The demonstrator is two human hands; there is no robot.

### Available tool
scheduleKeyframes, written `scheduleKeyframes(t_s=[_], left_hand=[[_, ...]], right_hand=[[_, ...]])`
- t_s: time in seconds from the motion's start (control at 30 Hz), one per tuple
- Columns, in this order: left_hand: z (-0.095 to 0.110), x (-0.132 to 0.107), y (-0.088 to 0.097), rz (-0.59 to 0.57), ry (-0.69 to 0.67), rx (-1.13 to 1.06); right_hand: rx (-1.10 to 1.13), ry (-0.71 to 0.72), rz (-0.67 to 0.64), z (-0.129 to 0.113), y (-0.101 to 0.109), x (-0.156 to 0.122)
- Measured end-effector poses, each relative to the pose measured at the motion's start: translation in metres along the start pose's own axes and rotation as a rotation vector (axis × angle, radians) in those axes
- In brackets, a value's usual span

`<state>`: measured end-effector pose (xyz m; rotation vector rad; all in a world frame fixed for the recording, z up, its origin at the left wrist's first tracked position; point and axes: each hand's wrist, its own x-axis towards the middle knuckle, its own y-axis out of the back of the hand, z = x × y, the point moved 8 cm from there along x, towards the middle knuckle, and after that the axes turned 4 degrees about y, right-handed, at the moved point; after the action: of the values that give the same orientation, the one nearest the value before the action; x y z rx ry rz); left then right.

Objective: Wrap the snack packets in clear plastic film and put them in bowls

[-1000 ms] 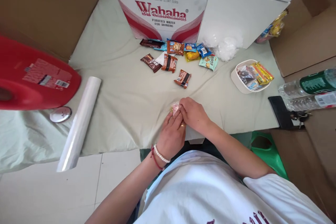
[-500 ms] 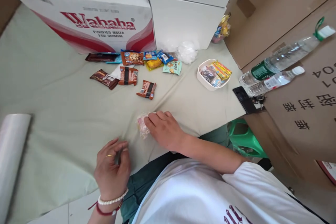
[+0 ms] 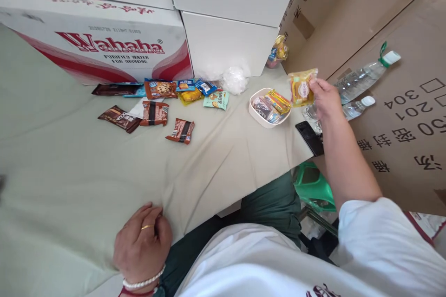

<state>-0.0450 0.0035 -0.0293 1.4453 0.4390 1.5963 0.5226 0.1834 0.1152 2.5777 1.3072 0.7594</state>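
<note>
My right hand [image 3: 326, 97] pinches a yellow-wrapped snack packet [image 3: 302, 88] by its right edge. The packet is raised upright, with a pale oval label facing me, just right of a small white bowl [image 3: 260, 118] of wrapped snacks. Down at the near edge of the cloth-covered table [image 3: 209, 171] rests my left hand [image 3: 143, 239], its fingers curled in and nothing visible in them. Nearest to it among the snacks is a brown packet [image 3: 181, 131] with a dark band, lying farther up the cloth.
Wrapped snacks such as a chocolate-brown packet [image 3: 120, 119] and a mint-green packet [image 3: 216, 100] lie before a Wahaha carton [image 3: 118, 48]. Crumpled clear plastic [image 3: 234, 80] sits beside them. A black phone [image 3: 309, 138] and water bottles [image 3: 362, 79] stand at the right, by brown cardboard [image 3: 400, 116].
My right hand has moved from mid-table up and right, beside the bowl. The pinkish, clear-wrapped item under it is gone from that spot. My left hand has curled tighter; the view has shifted.
</note>
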Motion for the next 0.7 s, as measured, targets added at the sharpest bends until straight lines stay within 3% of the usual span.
scheduleKeyframes(t_s=[0.07, 0.13, 0.23, 0.33, 0.47, 0.6, 0.7], left_hand=[[0.001, 0.000, 0.002, 0.008, 0.001, 0.008], [0.002, 0.001, 0.004, 0.016, -0.003, 0.010], [0.002, 0.001, 0.004, 0.019, -0.006, 0.012], [0.001, 0.001, 0.003, 0.015, -0.009, 0.013], [-0.002, -0.002, 0.002, 0.012, -0.012, 0.010], [-0.002, -0.001, 0.000, -0.016, -0.027, -0.014], [-0.003, 0.000, 0.001, -0.023, -0.030, -0.025]], right_hand=[[-0.179, -0.114, -0.110, 0.022, -0.018, 0.021], [-0.334, -0.160, -0.228, 0.037, -0.048, 0.022], [-0.473, -0.151, -0.287, 0.051, -0.087, 0.000], [-0.703, -0.045, -0.287, 0.051, -0.104, -0.025], [-0.922, 0.098, -0.192, 0.042, -0.097, -0.037], [-0.725, 0.059, -0.197, 0.047, -0.085, -0.017], [-0.531, 0.034, -0.032, 0.047, -0.058, 0.021]])
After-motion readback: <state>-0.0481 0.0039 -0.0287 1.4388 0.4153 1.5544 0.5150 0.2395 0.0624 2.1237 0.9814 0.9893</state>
